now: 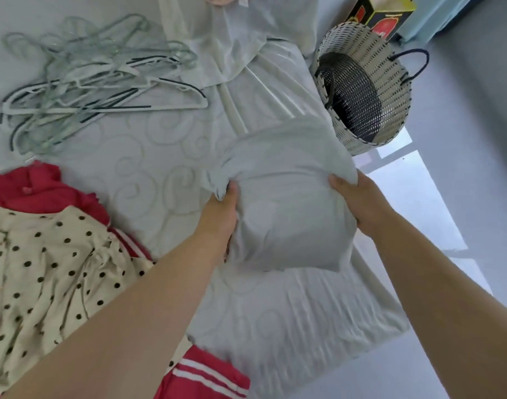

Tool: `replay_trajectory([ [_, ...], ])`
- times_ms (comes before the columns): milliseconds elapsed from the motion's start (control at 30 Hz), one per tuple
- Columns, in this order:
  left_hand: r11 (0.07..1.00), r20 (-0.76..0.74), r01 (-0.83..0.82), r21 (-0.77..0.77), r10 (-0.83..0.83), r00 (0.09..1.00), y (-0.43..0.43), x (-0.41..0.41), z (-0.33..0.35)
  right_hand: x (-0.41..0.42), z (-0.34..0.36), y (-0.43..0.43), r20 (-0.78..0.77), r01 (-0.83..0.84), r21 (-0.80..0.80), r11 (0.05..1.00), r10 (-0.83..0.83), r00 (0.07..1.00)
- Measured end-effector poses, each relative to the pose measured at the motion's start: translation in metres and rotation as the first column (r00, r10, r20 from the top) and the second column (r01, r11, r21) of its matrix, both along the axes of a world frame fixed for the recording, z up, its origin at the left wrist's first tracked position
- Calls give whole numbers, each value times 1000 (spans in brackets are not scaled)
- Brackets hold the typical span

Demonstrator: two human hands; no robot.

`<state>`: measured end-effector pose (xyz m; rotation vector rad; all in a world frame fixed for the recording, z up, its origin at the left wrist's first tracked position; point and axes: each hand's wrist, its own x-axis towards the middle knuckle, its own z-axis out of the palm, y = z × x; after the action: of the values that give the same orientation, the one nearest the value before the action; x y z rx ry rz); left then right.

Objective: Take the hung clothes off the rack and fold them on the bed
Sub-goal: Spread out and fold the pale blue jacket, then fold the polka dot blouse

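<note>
While your left hand (220, 214) pinches a bunched corner of the pale grey soft cloth garment (284, 203), your right hand (358, 203) clamps its 3 o'clock edge, thumb on top. The garment sits mid-frame over the pale swirl-patterned bed (148, 174). At 10 o'clock lie tangled grey-green hangers (97, 82); at 2 o'clock a white woven basket (390, 90); at 8 o'clock a cream polka-dot blouse (45, 269).

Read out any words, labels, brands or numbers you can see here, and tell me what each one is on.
No text here can be read.
Box behind the basket: red and yellow printed panels, too blurred to read.
Grey garment, dotted garment, red garment, hangers: no writing shows.
</note>
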<state>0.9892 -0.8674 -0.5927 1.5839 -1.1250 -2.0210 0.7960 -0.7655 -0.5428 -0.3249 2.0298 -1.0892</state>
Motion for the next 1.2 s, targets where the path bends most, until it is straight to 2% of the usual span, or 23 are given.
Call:
replay_trajectory([
  [67,980,243,145,-138,-109,964,-2,-10,-21,-11,-32,-4,-153,-1,143,990,23,988],
  [100,969,305,174,-176,-114,945,-3,-12,-29,-13,-44,-6,-209,4,192,981,36,977],
  [200,955,301,124,-270,-39,953,-1,-13,-40,-15,-63,-11,-355,10,219,976,70,932],
  [300,961,278,13,-276,67,958,6,-11,-42,-19,-71,-18,-440,-28,227,973,128,889],
  [400,954,457,73,-291,71,887,7,-5,-47,-19,-69,-26,-470,3,340,940,167,866],
  [433,928,530,126,-349,85,844,5,-2,-47,-18,-68,-27,-548,16,382,924,212,809],
  [467,855,581,224,-469,108,807,1,-2,-45,-15,-66,-26,-645,-10,401,916,290,707],
  [533,552,587,447,-704,97,804,-3,-11,-38,-2,-61,-24,-740,-199,441,875,480,471],
  [567,400,601,544,-738,23,799,-3,-19,-36,4,-61,-23,-730,-301,482,823,567,381],
  [600,301,643,636,-711,-90,761,-3,-28,-34,9,-62,-21,-690,-374,530,761,643,331],
  [667,241,748,796,-555,-273,604,-4,-41,-36,10,-72,-11,-561,-432,609,665,746,359],
  [700,248,790,851,-462,-321,523,-4,-43,-46,6,-80,-5,-511,-436,624,648,761,400],
  [767,286,832,902,-322,-369,414,-8,-40,-68,-3,-93,8,-475,-437,625,647,759,445],
  [967,295,829,938,-181,-468,307,-20,-47,-77,-5,-112,21,-470,-468,558,685,726,501],
  [1067,275,830,932,-236,-442,341,-20,-40,-67,-9,-101,17,-470,-453,602,658,750,465],
  [1167,167,797,857,-487,-316,514,-5,-18,-56,-5,-83,16,-511,-408,628,662,747,425],
  [1200,156,778,834,-529,-304,550,0,-9,-55,-1,-78,17,-519,-411,629,660,750,410],
])
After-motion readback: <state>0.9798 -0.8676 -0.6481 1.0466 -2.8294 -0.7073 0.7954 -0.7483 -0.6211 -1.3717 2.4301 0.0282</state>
